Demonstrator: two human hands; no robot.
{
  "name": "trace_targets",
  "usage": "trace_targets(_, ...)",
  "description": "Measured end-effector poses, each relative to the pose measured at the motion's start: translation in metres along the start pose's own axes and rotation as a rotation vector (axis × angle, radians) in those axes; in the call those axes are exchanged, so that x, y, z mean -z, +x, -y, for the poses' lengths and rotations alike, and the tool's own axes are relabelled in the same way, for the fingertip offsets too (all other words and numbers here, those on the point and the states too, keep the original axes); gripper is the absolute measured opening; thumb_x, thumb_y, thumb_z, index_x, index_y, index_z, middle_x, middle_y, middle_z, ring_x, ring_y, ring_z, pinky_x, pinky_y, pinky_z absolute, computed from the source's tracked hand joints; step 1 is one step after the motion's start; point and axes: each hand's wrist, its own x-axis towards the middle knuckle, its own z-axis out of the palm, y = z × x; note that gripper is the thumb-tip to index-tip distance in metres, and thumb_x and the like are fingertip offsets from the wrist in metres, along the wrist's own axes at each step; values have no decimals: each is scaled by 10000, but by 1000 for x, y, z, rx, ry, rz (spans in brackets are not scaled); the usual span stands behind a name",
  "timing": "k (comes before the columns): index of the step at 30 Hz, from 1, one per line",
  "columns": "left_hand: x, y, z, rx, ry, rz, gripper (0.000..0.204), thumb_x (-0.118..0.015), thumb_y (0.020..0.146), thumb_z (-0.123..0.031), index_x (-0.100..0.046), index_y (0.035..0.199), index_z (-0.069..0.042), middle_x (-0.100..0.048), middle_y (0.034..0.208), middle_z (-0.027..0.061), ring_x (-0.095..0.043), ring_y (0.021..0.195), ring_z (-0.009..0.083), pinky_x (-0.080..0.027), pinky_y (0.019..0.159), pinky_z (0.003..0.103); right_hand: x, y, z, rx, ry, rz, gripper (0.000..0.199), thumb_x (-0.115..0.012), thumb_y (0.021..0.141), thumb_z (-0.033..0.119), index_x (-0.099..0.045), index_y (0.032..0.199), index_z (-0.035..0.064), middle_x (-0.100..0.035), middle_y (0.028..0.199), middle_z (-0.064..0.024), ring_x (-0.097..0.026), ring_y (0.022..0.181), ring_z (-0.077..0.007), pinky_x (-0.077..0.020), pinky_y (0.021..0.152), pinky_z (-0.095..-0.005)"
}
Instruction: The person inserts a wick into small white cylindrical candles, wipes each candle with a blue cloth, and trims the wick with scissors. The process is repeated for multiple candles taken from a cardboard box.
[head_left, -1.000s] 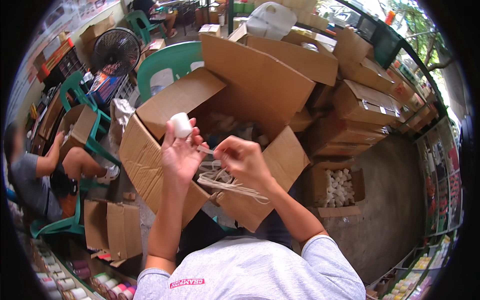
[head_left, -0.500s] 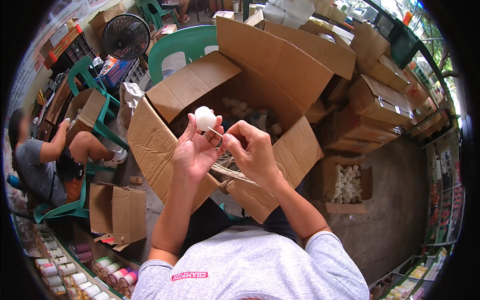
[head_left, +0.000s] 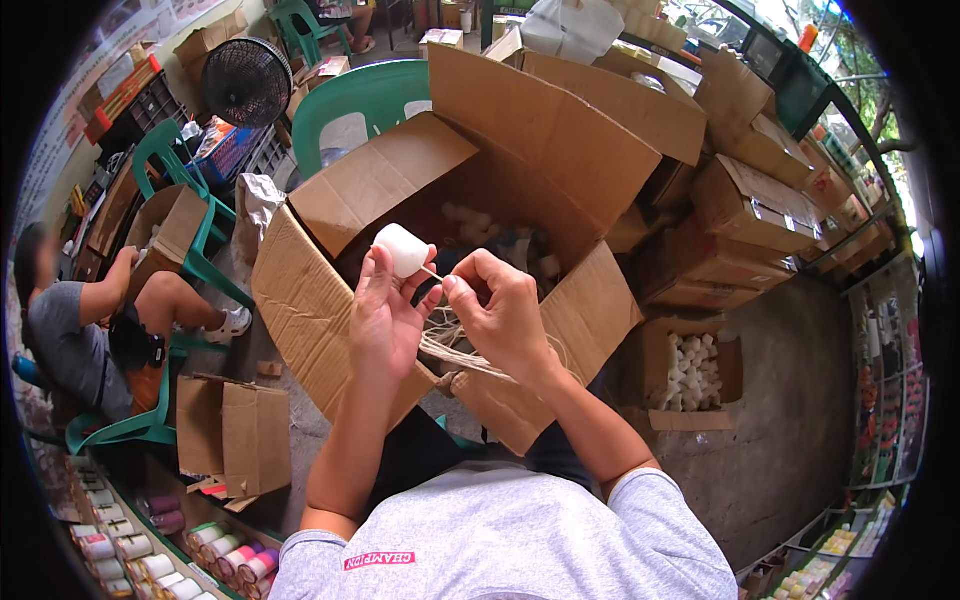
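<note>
**A:** What are the hands doing?

**B:** The left hand (head_left: 385,315) is curled around a small white candle (head_left: 401,249), a smooth, waxy, rounded cylinder held up at its fingertips. The right hand (head_left: 500,312) is closed, thumb and forefinger pinching a thin pale wick (head_left: 432,272) that runs into the candle's side. A loose bundle of pale strings (head_left: 455,352) hangs below both palms.

**A:** Where is the candle?

**B:** In the air, above the near edge of a large open cardboard box (head_left: 480,190). The box is matte brown with creased flaps spread outward, and more white candles lie deep inside.

**A:** Anything else?

**B:** A smaller open box of white candles (head_left: 690,372) sits on the concrete floor to the right. Green plastic chairs (head_left: 370,100) stand behind and left, where another person (head_left: 90,320) sits. A black round fan (head_left: 246,82) stands toward the upper left.
</note>
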Motion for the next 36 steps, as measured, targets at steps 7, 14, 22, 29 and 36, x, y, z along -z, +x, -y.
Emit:
trace_targets(7,-2,-2,12,-131,60,14,416,-582,972,-356,-456,1275,-99,-595,1142,92,-586,1041,167,-497,886,344,-16,4,-15,88,1,-80,82,-692,842,72,-649,852,3,-605,753,-108,-588,644,-206,-471,585,-330)
trace_targets(14,11,7,14,-180,104,-9,345,-564,990,-173,-483,1308,-66,-579,1131,76,-601,1034,167,-536,887,313,-15,-1,-32,106,-90,-67,151,-698,787,-14,-692,918,59,-638,807,-89,-601,765,-244,-474,680,-358)
trace_targets(22,7,3,24,-108,105,18,387,-568,986,-211,-457,1330,-71,-599,1172,110,-621,1051,181,-544,899,316,-14,1,-30,-7,117,-110,228,-733,774,-61,-578,919,21,-656,790,-57,-639,728,-121,-519,676,-260)
trace_targets(29,9,8,12,48,228,89,285,-491,993,-222,-527,1220,-53,-620,1086,93,-645,906,170,-541,755,297,9,13,-44,76,218,110,327,-683,788,-95,-619,1087,21,-551,1016,-110,-633,730,-127,-541,662,-261)
trace_targets(36,1,4,3,177,536,294,227,-521,921,-220,-617,1052,-61,-613,892,40,-586,789,108,-487,657,269,43,29,-25,351,-189,272,242,-608,743,-106,-686,922,36,-644,854,-113,-634,810,-282,-524,707,-365)
